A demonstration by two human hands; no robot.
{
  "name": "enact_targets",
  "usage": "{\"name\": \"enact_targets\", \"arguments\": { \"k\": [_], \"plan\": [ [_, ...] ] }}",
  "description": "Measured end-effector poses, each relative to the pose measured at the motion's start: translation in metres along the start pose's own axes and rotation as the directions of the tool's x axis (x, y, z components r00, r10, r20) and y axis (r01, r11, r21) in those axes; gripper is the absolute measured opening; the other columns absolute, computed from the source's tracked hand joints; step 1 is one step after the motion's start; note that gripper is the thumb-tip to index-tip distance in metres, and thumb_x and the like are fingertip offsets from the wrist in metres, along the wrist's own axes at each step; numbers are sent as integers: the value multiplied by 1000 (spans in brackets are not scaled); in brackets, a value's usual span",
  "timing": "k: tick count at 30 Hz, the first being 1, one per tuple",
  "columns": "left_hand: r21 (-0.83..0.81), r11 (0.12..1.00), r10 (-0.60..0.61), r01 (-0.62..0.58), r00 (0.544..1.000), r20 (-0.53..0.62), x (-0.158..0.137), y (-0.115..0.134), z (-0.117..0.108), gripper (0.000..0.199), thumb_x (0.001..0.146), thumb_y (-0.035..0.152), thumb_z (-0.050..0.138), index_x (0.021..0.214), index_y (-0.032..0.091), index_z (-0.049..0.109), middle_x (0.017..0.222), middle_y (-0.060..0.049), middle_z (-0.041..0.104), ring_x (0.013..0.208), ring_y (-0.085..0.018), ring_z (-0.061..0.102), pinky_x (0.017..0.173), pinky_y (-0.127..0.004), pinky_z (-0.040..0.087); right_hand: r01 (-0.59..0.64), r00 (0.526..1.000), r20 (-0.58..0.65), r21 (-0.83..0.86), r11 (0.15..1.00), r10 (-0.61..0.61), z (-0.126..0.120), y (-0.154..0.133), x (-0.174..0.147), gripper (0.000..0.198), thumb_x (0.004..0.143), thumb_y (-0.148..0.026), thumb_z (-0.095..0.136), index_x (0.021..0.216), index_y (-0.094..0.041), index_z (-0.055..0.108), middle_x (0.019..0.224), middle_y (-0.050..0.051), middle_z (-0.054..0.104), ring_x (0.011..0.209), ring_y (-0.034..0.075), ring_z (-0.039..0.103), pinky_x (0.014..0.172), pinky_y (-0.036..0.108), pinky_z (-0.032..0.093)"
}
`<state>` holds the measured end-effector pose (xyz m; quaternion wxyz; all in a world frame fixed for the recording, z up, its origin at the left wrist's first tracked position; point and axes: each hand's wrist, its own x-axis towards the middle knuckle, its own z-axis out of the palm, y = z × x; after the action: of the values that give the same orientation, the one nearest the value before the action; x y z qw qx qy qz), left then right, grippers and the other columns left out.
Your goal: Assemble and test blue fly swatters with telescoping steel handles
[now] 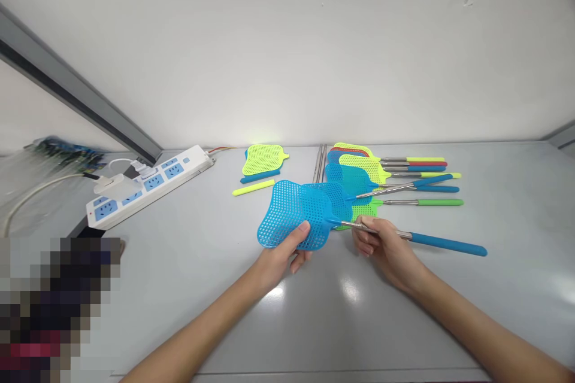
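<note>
- Your L hand point(285, 254) has the blue swatter point(287, 209) pinched by its head: thumb flat on top of the mesh at the near edge, fingers tucked underneath.
- Your R hand point(384, 245) is curled round the same swatter's shaft point(404, 234), btwn head & grip.
- Blue swatter is up in front of you, about mid-table, head to L, blue grip point(449, 244) out to R & tipped a bit toward you.
- Just behind it, R of centre: the pile point(353, 176). Heads overlap on the L side, handles point R.
- Pile handles, back to front: yellow, red, blue, yellow, two blue that cross, then green nearest you.
- Held head partly covers the pile's nearest blue head from your view.
- L of the pile, nr the wall point(287, 48): a few thin rods point(320, 164), side by side, pointing away from you.
- Further L: yellow head point(264, 160) lying flat, w/ a bit of blue showing at its L edge.
- Just in front of that: blue tube point(259, 176), then yellow tube point(253, 188), roughly parallel.
- Far L: white power strip point(153, 188) set at a slant, w/ plugs in; clear plastic point(45, 191) beyond it, contents too blurry to tell.
- All on the grey table point(215, 323).
</note>
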<state>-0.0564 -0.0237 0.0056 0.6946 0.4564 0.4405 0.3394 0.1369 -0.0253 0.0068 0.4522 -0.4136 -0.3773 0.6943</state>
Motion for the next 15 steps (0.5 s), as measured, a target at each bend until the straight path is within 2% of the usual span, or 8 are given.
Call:
{"name": "enact_targets", "arguments": {
  "k": [4, 7, 9, 13, 15],
  "plan": [
    [-12, 1000, -28, 29, 998, 59, 4, -7, 0, 43, 83, 43, 38, 53, 14, 46, 40, 4, 39, 36, -5, 36, 43, -19, 30, 25, 998, -53, -28, 999, -27, -6, 1, 3, 33, 79, -25, 40, 47, -18, 36, 48, -5, 21, 45, 10, 27, 48, 25, 23],
    [-12, 998, -55, 58, 986, 155, 5, -3, -1, 46, 84, 48, 30, 55, 15, 46, 40, 4, 39, 37, -6, 36, 46, -21, 31, 30, 993, -115, 26, 999, -27, -11, -2, 6, 34, 78, -26, 41, 45, -18, 37, 45, -5, 22, 44, 10, 29, 48, 25, 25],
    [13, 996, -86, 85, 966, 245, 4, 0, -1, 49, 84, 51, 26, 59, 14, 48, 42, 4, 41, 38, -6, 37, 47, -21, 32, 36, 985, -169, 80, 996, -22, -16, -5, 8, 36, 78, -27, 41, 44, -18, 37, 44, -5, 21, 43, 10, 28, 47, 26, 26],
    [85, 987, -157, 133, 892, 424, -1, -1, 4, 52, 83, 53, 24, 64, 13, 52, 47, 2, 46, 43, -8, 42, 49, -21, 33, 68, 970, -242, 177, 982, -23, -21, -9, 11, 34, 77, -29, 42, 45, -18, 38, 45, -5, 21, 44, 11, 27, 46, 25, 26],
    [107, 986, -165, 130, 879, 447, -4, -3, 8, 49, 83, 51, 27, 66, 13, 53, 48, 1, 46, 45, -8, 43, 48, -21, 32, 90, 966, -254, 188, 978, -40, -21, -8, 11, 33, 77, -30, 42, 47, -19, 38, 46, -5, 22, 45, 11, 27, 45, 25, 27]
  ]
}}
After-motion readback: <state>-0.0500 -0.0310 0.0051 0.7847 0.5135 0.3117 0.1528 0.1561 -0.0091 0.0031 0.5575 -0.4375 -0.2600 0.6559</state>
